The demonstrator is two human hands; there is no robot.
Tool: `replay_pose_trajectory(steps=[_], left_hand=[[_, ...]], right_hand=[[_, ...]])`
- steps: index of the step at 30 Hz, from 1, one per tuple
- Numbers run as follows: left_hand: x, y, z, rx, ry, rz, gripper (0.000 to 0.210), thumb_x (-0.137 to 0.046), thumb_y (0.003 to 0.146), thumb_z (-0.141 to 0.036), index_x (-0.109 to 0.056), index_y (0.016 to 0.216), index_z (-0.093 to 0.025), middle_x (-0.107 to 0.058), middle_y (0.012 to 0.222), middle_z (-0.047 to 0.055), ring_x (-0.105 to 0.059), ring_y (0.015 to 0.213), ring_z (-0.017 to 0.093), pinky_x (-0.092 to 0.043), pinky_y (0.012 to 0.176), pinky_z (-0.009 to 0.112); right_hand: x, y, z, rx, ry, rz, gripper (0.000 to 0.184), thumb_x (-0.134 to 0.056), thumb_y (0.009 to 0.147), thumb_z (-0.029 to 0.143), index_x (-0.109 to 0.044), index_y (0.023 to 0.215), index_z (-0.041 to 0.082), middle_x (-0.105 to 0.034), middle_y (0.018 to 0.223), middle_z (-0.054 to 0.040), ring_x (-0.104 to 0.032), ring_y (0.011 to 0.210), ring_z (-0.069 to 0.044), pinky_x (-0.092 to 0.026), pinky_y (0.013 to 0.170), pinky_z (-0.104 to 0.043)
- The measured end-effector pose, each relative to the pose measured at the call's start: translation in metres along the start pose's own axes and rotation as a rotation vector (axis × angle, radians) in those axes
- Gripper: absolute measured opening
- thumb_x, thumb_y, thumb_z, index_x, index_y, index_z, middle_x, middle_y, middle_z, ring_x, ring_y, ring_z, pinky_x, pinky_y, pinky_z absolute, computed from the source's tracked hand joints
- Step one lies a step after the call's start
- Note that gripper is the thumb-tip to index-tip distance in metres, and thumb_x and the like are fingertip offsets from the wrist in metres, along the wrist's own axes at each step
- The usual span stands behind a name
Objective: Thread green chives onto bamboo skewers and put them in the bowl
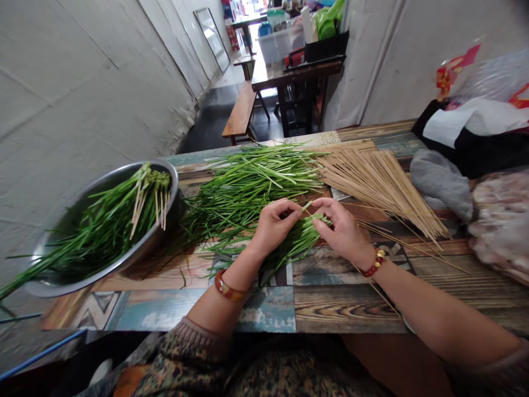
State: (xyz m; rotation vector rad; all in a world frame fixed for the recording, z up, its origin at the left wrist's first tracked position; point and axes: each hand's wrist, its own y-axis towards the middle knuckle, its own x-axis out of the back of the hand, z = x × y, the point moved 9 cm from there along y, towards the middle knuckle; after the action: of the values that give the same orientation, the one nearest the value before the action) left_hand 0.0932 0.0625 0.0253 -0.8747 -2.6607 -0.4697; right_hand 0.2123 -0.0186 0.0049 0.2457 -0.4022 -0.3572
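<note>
My left hand is closed, thumb and forefinger pinching the pale end of a garlic chive stalk. Close beside it, my right hand has its fingers bent around a thin bamboo skewer, which runs out below the wrist; its tip is by the stalk. Under both hands lies a small bunch of garlic chives, white ends to the right. Behind them spreads a bigger heap of chives. A fan of loose bamboo skewers lies right of that heap.
At the left, a metal basin holds chives, some threaded on skewers. Plastic bags and a grey bundle crowd the right side of the patterned table. Beyond stand a bench and another table with bins.
</note>
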Motion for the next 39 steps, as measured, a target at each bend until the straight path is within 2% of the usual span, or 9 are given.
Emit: replay_pose_trajectory(steps=[4,11,18,31,39], left_hand=[[0.001,0.000,-0.001,-0.009,0.017,-0.010,0.011,-0.065,0.079,-0.023,-0.069,0.073,-0.015,-0.066,0.073,0.003,-0.057,0.068,0.012,-0.042,0.065,0.023],[0.001,0.000,0.011,0.046,-0.060,-0.024,0.012,-0.067,0.078,-0.026,-0.069,0.075,-0.014,-0.064,0.072,0.003,-0.054,0.066,0.012,-0.041,0.062,0.022],[0.002,0.000,0.014,0.066,-0.099,-0.029,0.013,-0.068,0.077,-0.027,-0.068,0.074,-0.014,-0.063,0.070,0.002,-0.053,0.064,0.011,-0.041,0.061,0.022],[0.001,0.000,-0.011,-0.145,0.150,-0.024,0.011,-0.061,0.082,-0.021,-0.067,0.073,-0.017,-0.065,0.072,0.003,-0.057,0.068,0.013,-0.042,0.067,0.025],[-0.006,-0.001,-0.011,-0.148,0.143,0.017,0.012,-0.060,0.083,-0.019,-0.068,0.074,-0.018,-0.067,0.074,0.003,-0.060,0.071,0.014,-0.044,0.069,0.025]], right_hand=[[-0.002,0.000,0.001,0.007,0.002,0.033,0.044,-0.053,0.084,0.017,-0.049,0.128,0.018,-0.063,0.080,-0.0008,-0.061,0.071,-0.015,-0.050,0.070,-0.028],[0.001,0.000,0.008,0.075,-0.125,0.022,0.045,-0.052,0.083,0.018,-0.057,0.128,0.021,-0.070,0.097,-0.0045,-0.064,0.081,-0.017,-0.051,0.081,-0.032],[0.001,-0.001,0.011,0.094,-0.159,0.039,0.050,-0.050,0.084,0.018,-0.055,0.134,0.022,-0.071,0.104,-0.0045,-0.066,0.084,-0.017,-0.052,0.086,-0.033],[0.001,0.000,0.011,0.085,-0.152,0.038,0.050,-0.049,0.083,0.016,-0.056,0.132,0.022,-0.071,0.101,-0.0043,-0.066,0.085,-0.018,-0.052,0.085,-0.033],[-0.002,-0.001,-0.001,0.040,-0.078,0.023,0.035,-0.053,0.083,0.017,-0.057,0.117,0.021,-0.069,0.094,-0.0048,-0.066,0.082,-0.018,-0.053,0.075,-0.030]])
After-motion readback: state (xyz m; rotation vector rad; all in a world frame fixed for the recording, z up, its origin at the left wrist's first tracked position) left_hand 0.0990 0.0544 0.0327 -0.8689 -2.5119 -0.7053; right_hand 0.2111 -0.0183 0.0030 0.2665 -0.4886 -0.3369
